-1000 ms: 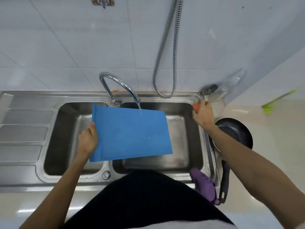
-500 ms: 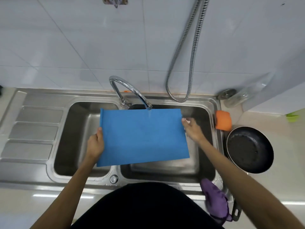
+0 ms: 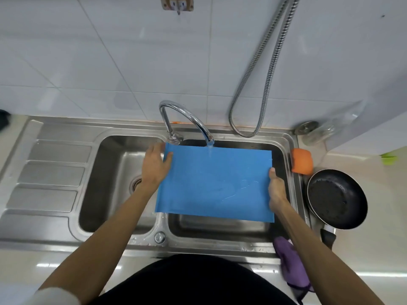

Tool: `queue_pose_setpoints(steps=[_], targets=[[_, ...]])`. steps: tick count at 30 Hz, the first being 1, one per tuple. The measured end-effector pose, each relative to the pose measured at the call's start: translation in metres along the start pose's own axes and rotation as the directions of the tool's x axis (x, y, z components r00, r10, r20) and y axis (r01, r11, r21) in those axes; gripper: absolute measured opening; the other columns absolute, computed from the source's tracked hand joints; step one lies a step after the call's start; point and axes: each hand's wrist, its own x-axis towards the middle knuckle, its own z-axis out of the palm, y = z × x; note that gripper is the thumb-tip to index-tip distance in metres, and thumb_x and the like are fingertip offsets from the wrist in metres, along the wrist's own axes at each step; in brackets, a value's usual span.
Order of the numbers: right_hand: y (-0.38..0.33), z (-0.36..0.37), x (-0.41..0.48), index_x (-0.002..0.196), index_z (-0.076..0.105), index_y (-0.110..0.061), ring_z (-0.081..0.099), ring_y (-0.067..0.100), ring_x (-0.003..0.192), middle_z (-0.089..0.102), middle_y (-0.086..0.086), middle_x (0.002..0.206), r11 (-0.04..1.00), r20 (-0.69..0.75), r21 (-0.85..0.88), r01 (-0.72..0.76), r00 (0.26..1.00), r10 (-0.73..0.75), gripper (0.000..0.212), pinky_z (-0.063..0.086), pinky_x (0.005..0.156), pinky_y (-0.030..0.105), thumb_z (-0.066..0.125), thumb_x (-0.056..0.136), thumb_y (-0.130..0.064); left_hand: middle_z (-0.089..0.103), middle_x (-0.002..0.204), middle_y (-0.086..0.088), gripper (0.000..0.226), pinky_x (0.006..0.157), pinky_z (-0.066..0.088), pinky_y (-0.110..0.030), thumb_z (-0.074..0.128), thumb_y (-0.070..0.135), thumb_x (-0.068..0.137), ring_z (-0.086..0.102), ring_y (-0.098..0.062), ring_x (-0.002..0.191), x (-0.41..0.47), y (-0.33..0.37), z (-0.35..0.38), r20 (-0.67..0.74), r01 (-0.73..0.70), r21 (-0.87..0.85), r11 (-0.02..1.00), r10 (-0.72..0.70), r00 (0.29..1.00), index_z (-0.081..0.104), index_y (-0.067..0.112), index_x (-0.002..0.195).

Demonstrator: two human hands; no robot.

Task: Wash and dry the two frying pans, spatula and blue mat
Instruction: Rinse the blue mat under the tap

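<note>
Above the sink [image 3: 198,245], the blue mat [image 3: 215,183] lay long axis crosswise, left grip [image 3: 154,168] and right grip [image 3: 276,190] clasping its opposite short edges.

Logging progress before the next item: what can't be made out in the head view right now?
Second frying pan and spatula: not seen; the blue mat covers most of the right basin.
Fingers of left hand and right hand: hidden under the mat.
Frying pan handle: partly behind the right forearm.
Dark object at left edge: cut off by the frame.
</note>
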Motion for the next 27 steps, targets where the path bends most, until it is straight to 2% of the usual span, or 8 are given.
queue_pose_setpoints(steps=[3,6,10,13,19,21,24,27], targets=[[-0.002,0.001,-0.007,0.099,0.069,-0.012,0.071,0.032,0.102,0.074,0.009,0.109,1.000,0.018,0.007,0.024,1.000,-0.024,0.048,0.056,0.095,0.050,0.042,0.106,-0.051,0.063,0.125,-0.017,0.044,0.100,0.047,-0.044,0.071,0.012,0.089,0.055,-0.035,0.116,0.031,0.007,0.005,0.016,-0.275,0.211,0.938,0.278,0.961,0.060,0.002,0.130],[-0.001,0.007,-0.013,0.103,0.070,-0.010,0.072,0.029,0.100,0.075,0.008,0.108,0.999,0.034,0.015,0.051,0.998,-0.052,0.049,0.058,0.092,0.047,0.042,0.106,-0.050,0.069,0.120,-0.018,0.032,0.094,0.053,-0.047,0.070,0.005,0.089,0.063,-0.040,0.112,0.046,0.015,0.004,0.122,-0.426,0.296,0.855,0.409,0.905,0.068,0.001,0.121],[0.001,0.012,-0.016,0.109,0.070,-0.010,0.073,0.028,0.099,0.076,0.007,0.107,0.998,0.032,0.009,0.062,0.998,-0.063,0.050,0.059,0.089,0.044,0.042,0.106,-0.051,0.067,0.128,-0.003,0.027,0.080,0.056,-0.047,0.050,0.014,0.102,0.067,-0.036,0.107,0.042,0.024,-0.006,0.173,-0.459,0.321,0.829,0.425,0.889,0.069,0.012,0.122],[-0.001,0.013,-0.020,0.114,0.068,-0.008,0.073,0.024,0.097,0.075,0.006,0.109,0.998,0.045,0.005,0.057,0.997,-0.057,0.052,0.058,0.077,0.036,0.041,0.106,-0.050,0.065,0.132,-0.003,0.034,0.079,0.056,-0.048,0.043,0.013,0.101,0.068,-0.039,0.104,0.043,0.027,-0.007,0.217,-0.436,0.376,0.818,0.380,0.899,0.067,0.015,0.126],[0.001,0.015,-0.025,0.115,0.067,-0.007,0.072,0.023,0.094,0.074,0.005,0.108,0.999,0.072,0.014,0.041,0.997,-0.041,0.051,0.056,0.069,0.033,0.039,0.107,-0.049,0.068,0.127,-0.011,0.046,0.065,0.058,-0.052,0.048,-0.005,0.091,0.068,-0.045,0.083,0.045,0.006,0.002,0.250,-0.470,0.466,0.749,0.399,0.882,0.064,0.015,0.129],[0.002,0.016,-0.027,0.116,0.066,-0.007,0.072,0.023,0.094,0.074,0.005,0.108,0.999,0.067,0.012,0.031,0.997,-0.031,0.051,0.055,0.067,0.032,0.039,0.107,-0.050,0.068,0.126,-0.013,0.043,0.068,0.059,-0.052,0.052,-0.006,0.092,0.069,-0.045,0.085,0.043,0.006,0.003,0.229,-0.447,0.438,0.780,0.384,0.894,0.064,0.012,0.129],[0.005,0.016,-0.024,0.119,0.064,-0.007,0.071,0.024,0.097,0.073,0.006,0.110,1.000,0.055,0.007,0.021,0.998,-0.022,0.053,0.055,0.070,0.033,0.038,0.106,-0.051,0.071,0.110,-0.020,0.030,0.075,0.055,-0.046,0.060,0.011,0.097,0.067,-0.042,0.090,0.036,0.013,0.003,0.099,-0.326,0.224,0.918,0.312,0.945,0.061,0.003,0.127],[0.005,0.010,-0.024,0.115,0.064,-0.007,0.071,0.023,0.096,0.072,0.005,0.108,0.999,0.030,-0.026,0.043,0.999,-0.042,0.053,0.055,0.072,0.034,0.038,0.106,-0.052,0.065,0.110,-0.026,0.038,0.088,0.050,-0.047,0.061,0.021,0.098,0.061,-0.040,0.101,0.016,0.006,0.005,-0.056,0.018,-0.001,1.000,-0.018,0.998,0.055,-0.006,0.124]])
